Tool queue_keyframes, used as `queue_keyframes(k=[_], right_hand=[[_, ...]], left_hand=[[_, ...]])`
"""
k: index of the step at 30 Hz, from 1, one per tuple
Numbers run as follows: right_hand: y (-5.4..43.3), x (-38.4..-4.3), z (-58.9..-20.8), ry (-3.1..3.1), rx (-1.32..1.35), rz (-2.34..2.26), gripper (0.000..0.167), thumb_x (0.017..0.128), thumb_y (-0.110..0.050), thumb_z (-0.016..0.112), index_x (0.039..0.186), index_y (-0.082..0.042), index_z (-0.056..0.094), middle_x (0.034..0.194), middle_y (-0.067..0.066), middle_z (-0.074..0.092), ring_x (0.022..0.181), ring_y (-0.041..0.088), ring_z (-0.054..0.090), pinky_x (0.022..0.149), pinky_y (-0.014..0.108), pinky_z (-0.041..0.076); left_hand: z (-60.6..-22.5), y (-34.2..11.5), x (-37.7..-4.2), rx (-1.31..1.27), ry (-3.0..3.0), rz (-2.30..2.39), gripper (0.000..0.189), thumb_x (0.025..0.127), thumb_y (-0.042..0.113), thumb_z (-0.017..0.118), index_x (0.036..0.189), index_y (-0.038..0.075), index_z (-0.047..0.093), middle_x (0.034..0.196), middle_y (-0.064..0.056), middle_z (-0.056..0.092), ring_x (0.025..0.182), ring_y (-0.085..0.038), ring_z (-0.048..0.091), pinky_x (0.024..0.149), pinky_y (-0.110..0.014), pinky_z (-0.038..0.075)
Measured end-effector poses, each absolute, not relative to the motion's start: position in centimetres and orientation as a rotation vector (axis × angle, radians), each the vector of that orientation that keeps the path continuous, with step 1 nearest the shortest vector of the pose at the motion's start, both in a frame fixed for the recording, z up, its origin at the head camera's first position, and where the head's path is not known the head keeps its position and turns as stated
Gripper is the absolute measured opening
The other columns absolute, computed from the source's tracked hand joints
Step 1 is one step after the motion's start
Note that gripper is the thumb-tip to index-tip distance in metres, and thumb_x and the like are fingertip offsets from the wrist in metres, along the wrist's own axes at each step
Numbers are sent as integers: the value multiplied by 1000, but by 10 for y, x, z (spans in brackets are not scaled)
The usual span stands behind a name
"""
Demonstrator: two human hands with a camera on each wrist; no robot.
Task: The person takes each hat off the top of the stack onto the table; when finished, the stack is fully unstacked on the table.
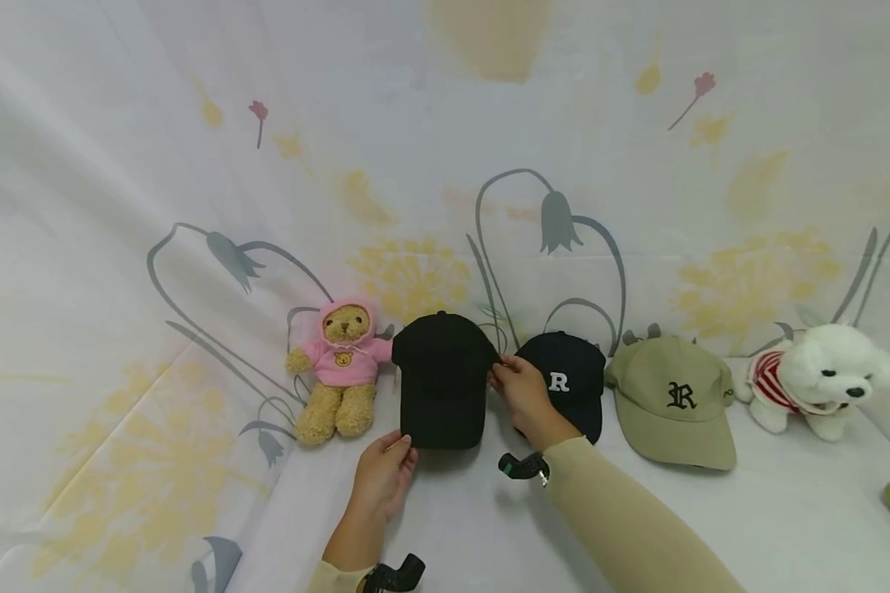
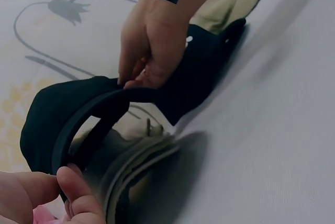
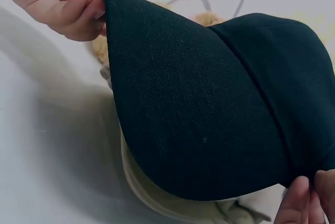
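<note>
Fingertip pinch with both hands on this one: left hand (image 1: 383,473) has the bill of a plain black cap (image 1: 443,379) by its lower corner, right hand (image 1: 525,399) nips the opposite side, up where bill meets crown. So the cap's hanging right between the two hands, crown up, bill pointing down, over a white surface (image 1: 456,527). Just behind the grip there's a beige cap (image 3: 152,192) peeking out past the bill; can't tell if they touch. Left of the grip sits a teddy bear (image 1: 337,375) in a pink hoodie. Just right of it, partly behind the right hand, is a navy R cap (image 1: 586,383), then a khaki R cap (image 1: 660,412), and furthest off, a white plush dog (image 1: 823,371) in red stripes.
</note>
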State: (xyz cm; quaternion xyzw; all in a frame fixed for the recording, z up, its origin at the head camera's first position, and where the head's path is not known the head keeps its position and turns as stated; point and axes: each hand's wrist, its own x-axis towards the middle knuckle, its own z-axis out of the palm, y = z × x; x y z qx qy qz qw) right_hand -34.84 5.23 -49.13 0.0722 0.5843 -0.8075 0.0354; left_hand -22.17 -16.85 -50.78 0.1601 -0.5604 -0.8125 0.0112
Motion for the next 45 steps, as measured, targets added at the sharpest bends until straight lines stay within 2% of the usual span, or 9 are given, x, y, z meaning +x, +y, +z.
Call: queue_keyframes(k=[3, 8, 16, 21, 27, 36, 45], right_hand=[[61, -344, -488, 1816, 231, -2480, 37, 107, -6, 57, 142, 4, 54, 118, 10, 60, 93, 7, 65, 81, 15, 56], [76, -329, -482, 1858, 225, -2490, 38, 107, -6, 57, 143, 6, 52, 116, 9, 60, 93, 9, 64, 81, 16, 56], [110, -301, -481, 1817, 264, -2555, 37, 108, -6, 56, 142, 5, 49, 109, 2, 57, 91, 8, 62, 84, 16, 55], [139, -279, -480, 1839, 286, -2555, 37, 108, -6, 54, 143, 4, 46, 106, -3, 57, 91, 6, 61, 85, 16, 55], [173, -252, -484, 1893, 334, -2553, 26, 109, -6, 52, 135, -1, 49, 100, -6, 57, 90, 5, 60, 84, 15, 54], [201, -224, -483, 1952, 417, -2639, 23, 108, -8, 57, 128, 2, 55, 95, -7, 63, 89, 5, 64, 82, 17, 56], [239, -193, -494, 2031, 538, -2503, 32, 109, -11, 55, 138, 2, 48, 99, -11, 63, 94, 2, 64, 88, 17, 56]], left_hand=[[-503, -165, -219, 462, -1806, -2532, 51, 107, 4, 55, 149, -17, 33, 115, -11, 52, 87, -10, 58, 76, -18, 55], [-497, -158, -213, 399, -1894, -2539, 51, 107, 6, 57, 147, -15, 35, 114, -9, 54, 88, -10, 59, 78, -19, 55], [-494, -141, -202, 320, -2014, -2596, 49, 105, 5, 60, 145, -11, 37, 116, -10, 58, 92, -13, 61, 80, -21, 56], [-497, -123, -198, 221, -2089, -2628, 56, 103, 4, 63, 150, -8, 37, 116, -11, 60, 88, -13, 62, 79, -22, 56], [-502, -98, -190, 135, -2170, -2639, 60, 100, 2, 67, 152, -6, 39, 111, -11, 61, 83, -14, 63, 79, -26, 57], [-499, -70, -182, 56, -2303, -2597, 58, 97, 2, 70, 148, -6, 44, 107, -11, 60, 83, -16, 64, 79, -27, 58], [-507, -40, -171, -1, -2498, -2485, 54, 93, 3, 76, 140, -6, 51, 101, -12, 62, 77, -15, 68, 76, -30, 62]])
